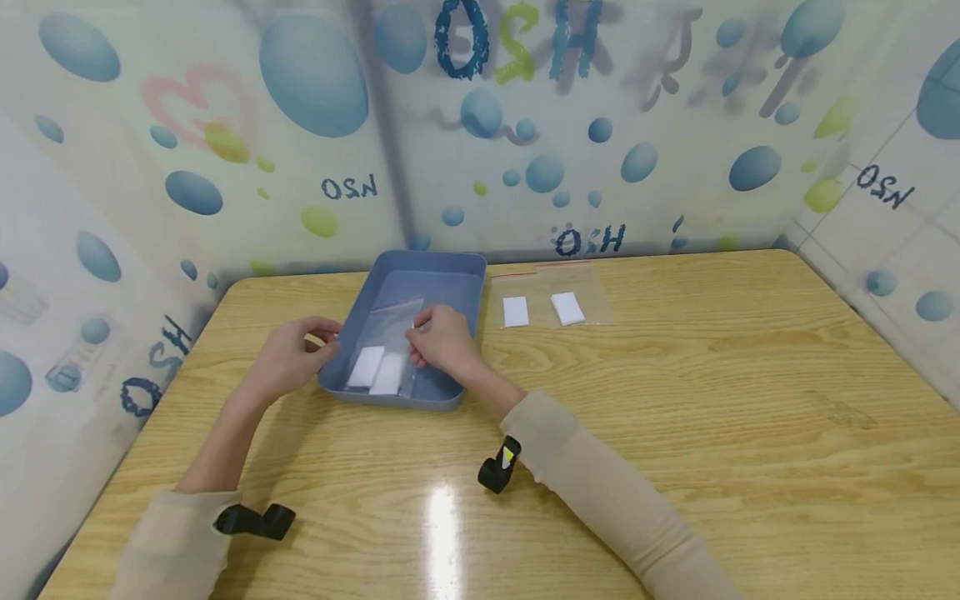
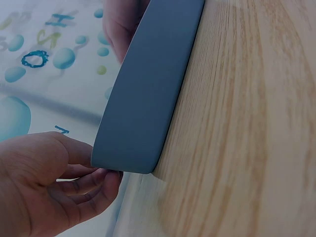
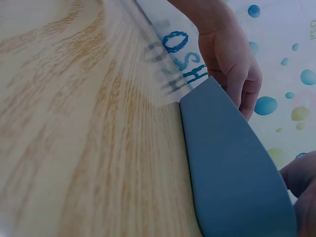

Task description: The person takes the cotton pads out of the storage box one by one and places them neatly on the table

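Observation:
A blue-grey tray (image 1: 471, 287) stands on the table with clear zip bags holding white cards inside. Two of the white cards (image 1: 367, 367) lie near its front left. Over the tray's middle, my right hand (image 1: 447, 340) pinches a clear plastic bag (image 1: 397, 321) between thumb and fingertips. My left hand (image 1: 296, 354) is at the tray's left side, its thumb and curled fingers holding the rim. From the left wrist, the left hand's fingers (image 2: 98, 190) wrap the tray's corner; the near wall (image 2: 143, 98) hides the contents.
Right of the tray, two more clear bags (image 1: 596, 292) lie flat, each with a white card (image 1: 567, 308) and a red strip along the top. A patterned curtain (image 1: 480, 150) hangs behind the wooden table (image 1: 712, 400). Black wrist mounts (image 1: 255, 522) sit on both sleeves.

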The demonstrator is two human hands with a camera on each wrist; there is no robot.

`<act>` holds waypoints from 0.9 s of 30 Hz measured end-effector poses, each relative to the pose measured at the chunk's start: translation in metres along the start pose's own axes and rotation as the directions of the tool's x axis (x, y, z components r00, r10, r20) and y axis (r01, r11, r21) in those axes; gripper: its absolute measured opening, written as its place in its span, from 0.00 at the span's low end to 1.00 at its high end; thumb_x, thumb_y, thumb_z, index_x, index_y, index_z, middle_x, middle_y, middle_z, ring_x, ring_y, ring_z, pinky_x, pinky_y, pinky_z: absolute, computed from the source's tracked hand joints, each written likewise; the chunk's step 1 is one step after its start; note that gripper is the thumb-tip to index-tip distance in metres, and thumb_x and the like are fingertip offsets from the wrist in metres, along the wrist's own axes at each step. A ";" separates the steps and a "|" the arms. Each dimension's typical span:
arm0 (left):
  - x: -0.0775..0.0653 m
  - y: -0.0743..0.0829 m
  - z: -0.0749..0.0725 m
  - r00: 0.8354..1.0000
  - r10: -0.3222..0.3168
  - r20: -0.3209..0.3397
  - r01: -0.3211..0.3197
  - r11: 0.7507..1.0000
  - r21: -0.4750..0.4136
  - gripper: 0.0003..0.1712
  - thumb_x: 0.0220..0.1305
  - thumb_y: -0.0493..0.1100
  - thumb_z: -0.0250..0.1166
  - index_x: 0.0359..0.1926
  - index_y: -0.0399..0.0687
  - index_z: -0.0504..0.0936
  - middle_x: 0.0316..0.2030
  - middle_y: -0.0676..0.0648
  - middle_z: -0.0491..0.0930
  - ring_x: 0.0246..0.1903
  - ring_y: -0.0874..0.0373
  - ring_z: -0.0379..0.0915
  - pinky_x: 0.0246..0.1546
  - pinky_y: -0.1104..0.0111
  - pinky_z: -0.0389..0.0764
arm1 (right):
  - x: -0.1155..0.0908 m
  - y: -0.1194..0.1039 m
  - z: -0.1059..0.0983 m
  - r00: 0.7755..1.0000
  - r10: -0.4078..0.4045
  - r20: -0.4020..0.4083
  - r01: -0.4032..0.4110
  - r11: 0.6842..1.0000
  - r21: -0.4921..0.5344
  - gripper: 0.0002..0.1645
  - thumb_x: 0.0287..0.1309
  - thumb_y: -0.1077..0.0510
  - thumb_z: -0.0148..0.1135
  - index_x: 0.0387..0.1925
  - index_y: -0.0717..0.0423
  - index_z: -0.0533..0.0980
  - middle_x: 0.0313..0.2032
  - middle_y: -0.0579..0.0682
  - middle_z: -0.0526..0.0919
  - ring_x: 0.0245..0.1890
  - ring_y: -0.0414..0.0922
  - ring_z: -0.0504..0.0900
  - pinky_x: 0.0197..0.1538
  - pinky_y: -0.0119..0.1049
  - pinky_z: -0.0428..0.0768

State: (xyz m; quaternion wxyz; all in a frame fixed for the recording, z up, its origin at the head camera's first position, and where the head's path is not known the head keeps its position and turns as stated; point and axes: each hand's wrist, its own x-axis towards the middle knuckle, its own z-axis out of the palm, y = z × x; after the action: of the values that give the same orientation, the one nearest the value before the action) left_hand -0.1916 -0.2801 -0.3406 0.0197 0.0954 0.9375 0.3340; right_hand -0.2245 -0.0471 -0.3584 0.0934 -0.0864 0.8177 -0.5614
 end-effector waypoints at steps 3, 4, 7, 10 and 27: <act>0.000 0.000 0.000 1.000 0.000 -0.002 0.000 1.000 0.000 0.20 0.71 0.36 0.60 0.59 0.30 0.77 0.47 0.34 0.80 0.41 0.42 0.82 0.33 0.63 0.78 | 0.000 0.001 0.001 1.000 -0.023 -0.018 0.022 1.000 -0.014 0.09 0.67 0.65 0.61 0.46 0.66 0.76 0.19 0.51 0.83 0.12 0.37 0.78 0.23 0.33 0.81; 0.000 0.000 0.000 1.000 0.000 -0.002 0.000 1.000 -0.001 0.19 0.71 0.36 0.60 0.59 0.30 0.77 0.46 0.34 0.80 0.40 0.42 0.82 0.33 0.63 0.78 | -0.001 0.001 0.001 0.999 -0.032 -0.025 0.032 0.999 -0.015 0.08 0.67 0.66 0.61 0.45 0.66 0.76 0.19 0.51 0.83 0.12 0.37 0.78 0.23 0.32 0.81; 0.000 0.000 0.000 1.000 0.000 -0.005 0.000 1.000 -0.002 0.19 0.71 0.36 0.60 0.59 0.29 0.77 0.46 0.34 0.80 0.40 0.42 0.82 0.32 0.64 0.78 | 0.000 0.002 0.002 0.997 -0.066 -0.046 0.065 0.998 -0.027 0.07 0.67 0.66 0.61 0.45 0.65 0.77 0.19 0.50 0.83 0.12 0.37 0.77 0.22 0.32 0.80; 0.000 0.000 0.000 1.000 0.000 -0.006 0.000 1.000 -0.003 0.19 0.71 0.36 0.60 0.59 0.29 0.77 0.46 0.34 0.79 0.39 0.43 0.82 0.32 0.65 0.78 | 0.000 0.003 0.003 0.994 -0.094 -0.061 0.093 0.996 -0.017 0.06 0.68 0.66 0.60 0.43 0.65 0.78 0.20 0.50 0.83 0.12 0.38 0.78 0.21 0.32 0.80; 0.000 -0.001 0.000 1.000 0.007 -0.010 -0.007 1.000 -0.001 0.19 0.71 0.35 0.60 0.58 0.29 0.77 0.46 0.33 0.80 0.39 0.42 0.82 0.32 0.64 0.78 | -0.004 0.001 -0.003 0.972 -0.220 -0.083 0.219 0.975 -0.025 0.09 0.70 0.64 0.60 0.42 0.67 0.83 0.25 0.54 0.85 0.18 0.39 0.81 0.26 0.30 0.81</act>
State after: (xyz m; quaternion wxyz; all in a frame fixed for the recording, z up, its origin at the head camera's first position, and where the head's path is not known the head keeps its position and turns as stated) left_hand -0.1917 -0.2805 -0.3410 0.0140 0.0971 0.9371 0.3349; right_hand -0.2213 -0.0435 -0.3582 -0.0050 -0.1528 0.8109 -0.5649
